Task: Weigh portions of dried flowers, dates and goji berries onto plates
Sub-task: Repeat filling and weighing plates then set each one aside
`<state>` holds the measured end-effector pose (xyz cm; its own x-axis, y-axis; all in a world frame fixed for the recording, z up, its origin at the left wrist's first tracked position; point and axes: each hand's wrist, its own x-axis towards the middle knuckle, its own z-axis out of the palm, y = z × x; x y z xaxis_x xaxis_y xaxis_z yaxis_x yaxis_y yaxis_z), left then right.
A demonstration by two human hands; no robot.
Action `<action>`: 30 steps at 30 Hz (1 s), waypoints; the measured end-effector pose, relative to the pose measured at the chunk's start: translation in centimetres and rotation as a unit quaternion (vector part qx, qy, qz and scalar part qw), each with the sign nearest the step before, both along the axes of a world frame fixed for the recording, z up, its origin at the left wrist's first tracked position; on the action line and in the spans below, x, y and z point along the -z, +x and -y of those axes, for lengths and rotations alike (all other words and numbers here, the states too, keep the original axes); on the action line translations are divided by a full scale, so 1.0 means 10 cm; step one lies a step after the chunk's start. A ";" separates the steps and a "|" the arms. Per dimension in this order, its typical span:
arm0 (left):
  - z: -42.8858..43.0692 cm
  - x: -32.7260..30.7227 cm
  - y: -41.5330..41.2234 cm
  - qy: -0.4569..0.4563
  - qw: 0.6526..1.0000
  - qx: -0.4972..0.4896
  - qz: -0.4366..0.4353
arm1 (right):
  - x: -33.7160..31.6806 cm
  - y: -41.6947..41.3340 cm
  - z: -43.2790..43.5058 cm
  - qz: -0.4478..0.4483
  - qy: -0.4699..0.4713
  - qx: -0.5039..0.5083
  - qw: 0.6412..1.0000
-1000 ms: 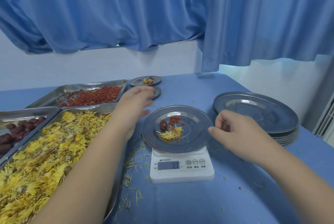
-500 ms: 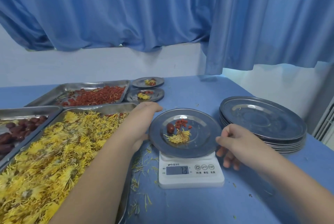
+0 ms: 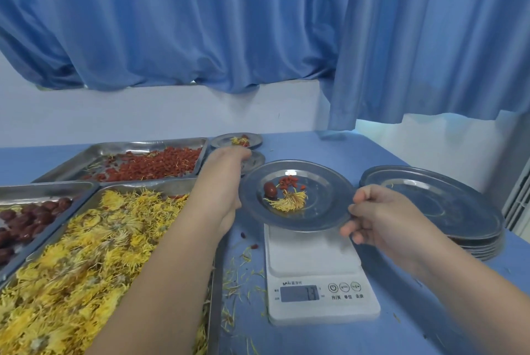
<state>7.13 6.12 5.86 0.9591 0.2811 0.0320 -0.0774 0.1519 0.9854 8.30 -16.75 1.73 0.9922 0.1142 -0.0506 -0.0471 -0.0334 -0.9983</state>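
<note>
A round metal plate carries one dark date, a few red goji berries and a tuft of yellow dried flowers. It is held just above the white scale, tilted slightly. My left hand grips its left rim and my right hand grips its right rim. Left of the scale lie three metal trays: yellow dried flowers, goji berries and dates.
Two filled small plates sit at the back behind my left hand, the nearer one partly hidden. A stack of empty metal plates stands to the right. Loose petals and berries litter the blue table. Blue curtains hang behind.
Both hands have closed on the plate's rims, and the plate has risen off the scale's platform. The left hand came forward from the back plates to the plate's left edge.
</note>
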 end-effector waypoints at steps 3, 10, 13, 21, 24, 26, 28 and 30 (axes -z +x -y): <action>-0.09 -0.18 0.05 0.058 0.997 -0.015 0.042 | -0.10 0.26 -0.12 -0.006 0.030 0.003 1.000; -0.47 -0.24 0.19 -0.004 0.998 -0.035 0.058 | -0.18 1.06 -0.59 -0.014 0.055 0.060 0.997; -0.59 -0.14 0.23 -0.102 0.994 -0.008 0.049 | -0.07 1.39 -0.76 -0.047 0.068 0.102 0.991; -0.92 -0.13 0.47 -0.148 0.988 -0.020 0.034 | 0.15 2.14 -0.87 -0.088 0.075 0.202 0.973; -0.97 -0.18 0.60 -0.152 0.988 -0.013 0.037 | 0.17 2.35 -0.93 -0.105 0.070 0.221 0.967; -0.96 -0.20 0.69 -0.153 0.988 -0.006 0.034 | 0.18 2.49 -0.97 -0.118 0.065 0.223 0.966; -0.94 -0.21 0.77 -0.153 0.988 0.004 0.032 | 0.20 2.61 -1.02 -0.132 0.055 0.223 0.964; -0.93 -0.21 0.86 -0.154 0.988 0.009 0.030 | 0.21 2.74 -1.06 -0.141 0.046 0.215 0.965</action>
<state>15.74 15.43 7.97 0.9631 0.2691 0.0040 -0.1282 0.4456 0.8860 35.72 -6.18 -0.41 0.8971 -0.2886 -0.3346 -0.3067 0.1382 -0.9417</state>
